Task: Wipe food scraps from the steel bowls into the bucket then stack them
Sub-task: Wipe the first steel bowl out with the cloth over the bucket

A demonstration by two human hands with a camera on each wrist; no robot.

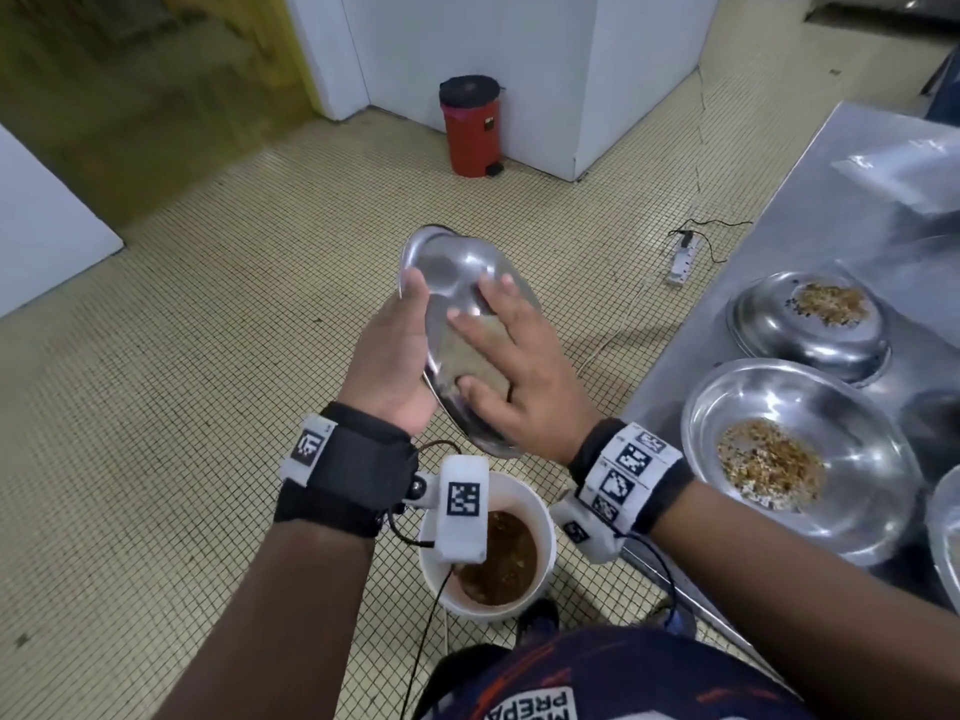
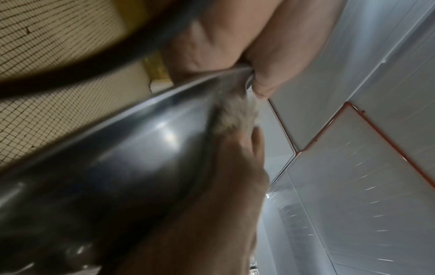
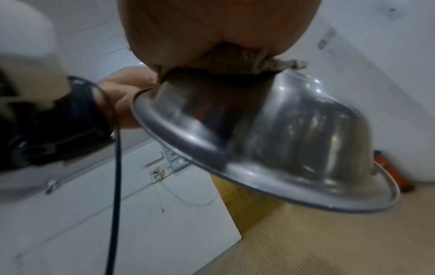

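My left hand grips a steel bowl by its rim and holds it tilted, nearly on edge, above the white bucket of brown slop. My right hand presses a greyish cloth flat against the bowl's inside, fingers spread and straight. In the left wrist view the bowl fills the frame, with the cloth at its rim. The right wrist view shows the bowl's underside and the cloth bunched under my palm.
On the steel table at the right stands a bowl holding food scraps. Behind it an upturned bowl has scraps on top. A red pedal bin and a power strip are on the tiled floor.
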